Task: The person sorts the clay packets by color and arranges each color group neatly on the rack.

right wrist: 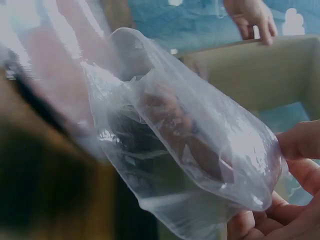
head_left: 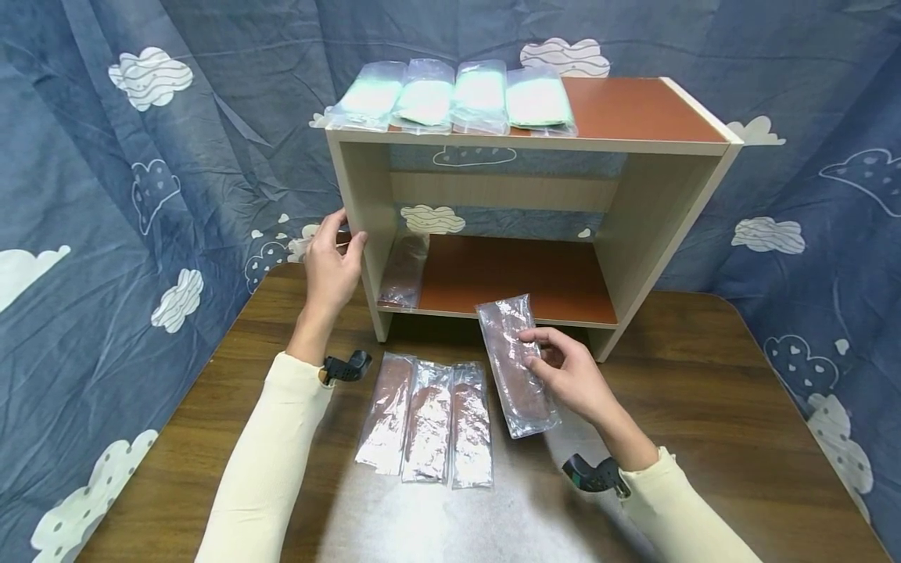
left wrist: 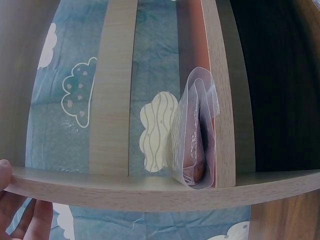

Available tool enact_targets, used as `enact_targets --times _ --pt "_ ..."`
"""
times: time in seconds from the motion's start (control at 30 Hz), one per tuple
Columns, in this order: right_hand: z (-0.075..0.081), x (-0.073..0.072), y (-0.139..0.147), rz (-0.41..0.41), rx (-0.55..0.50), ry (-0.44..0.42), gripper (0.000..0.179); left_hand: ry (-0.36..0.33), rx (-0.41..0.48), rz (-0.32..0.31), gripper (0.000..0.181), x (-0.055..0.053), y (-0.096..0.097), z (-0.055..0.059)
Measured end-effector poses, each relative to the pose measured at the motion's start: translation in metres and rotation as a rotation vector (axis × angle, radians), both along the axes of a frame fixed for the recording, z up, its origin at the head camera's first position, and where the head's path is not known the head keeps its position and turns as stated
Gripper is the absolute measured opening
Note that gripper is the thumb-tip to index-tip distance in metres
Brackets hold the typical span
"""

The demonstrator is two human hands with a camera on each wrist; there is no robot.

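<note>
Your left hand (head_left: 332, 270): thumb on one face of the shelf unit's left side panel (head_left: 357, 207) and fingers round the other, gripping its front edge.
Your right hand (head_left: 573, 375): thumb and fingers nearly closed, pinching a packet by its right edge.
Held packet (head_left: 517, 375): clear film with brown contents, tilted with its top leaning left, in front of the lower shelf and right of the row on the table; the right wrist view shows loose, folded film at your fingers.
Wrist cameras (head_left: 594, 473): one black unit strapped at each of your wrists, by the cuffs of your cream sleeves (head_left: 263, 453).
Row of three packets (head_left: 427, 422): the same clear-and-brown kind, side by side on the tabletop in front of the shelf unit, between your forearms, glossy with reflected light.
Lower shelf (head_left: 514, 274): reddish-brown board with one similar packet (head_left: 407, 270) at its left end, just beside the left side panel, reaching the front edge.
Top board (head_left: 640, 117): four clear packets with pale green-white contents (head_left: 425, 102) in a line from its left end.
Tabletop (head_left: 232, 391): dark wood grain, a bright glare near you.
Backdrop (head_left: 218, 47): blue cloth printed with white clouds, hanging behind everything.
</note>
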State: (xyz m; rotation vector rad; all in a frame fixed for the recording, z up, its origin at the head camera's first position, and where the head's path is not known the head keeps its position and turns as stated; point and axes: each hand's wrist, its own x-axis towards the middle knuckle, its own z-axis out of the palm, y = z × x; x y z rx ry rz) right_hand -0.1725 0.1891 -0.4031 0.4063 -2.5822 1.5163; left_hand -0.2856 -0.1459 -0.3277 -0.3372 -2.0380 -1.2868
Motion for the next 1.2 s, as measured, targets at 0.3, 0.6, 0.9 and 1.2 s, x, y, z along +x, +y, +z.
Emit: enact_targets --times 0.3,0.6,0.9,1.2 --pt "0.033 -0.014 -0.011 0.009 0.041 0.041 0.032 -0.005 0.003 0.0 0.035 0.0 -0.001 0.0" --pt "0.054 -0.028 -0.023 -0.006 0.078 0.071 0.032 0.005 0.038 -0.026 0.034 -0.001 -0.002 -0.002" --pt "0.07 -0.053 -0.036 -0.007 0.082 0.077 0.032 0.021 0.065 -0.028 0.033 -0.002 -0.003 -0.002" --pt "0.084 -0.079 -0.045 -0.022 0.113 0.075 0.033 0.013 0.069 -0.049 0.033 -0.002 -0.004 -0.002"
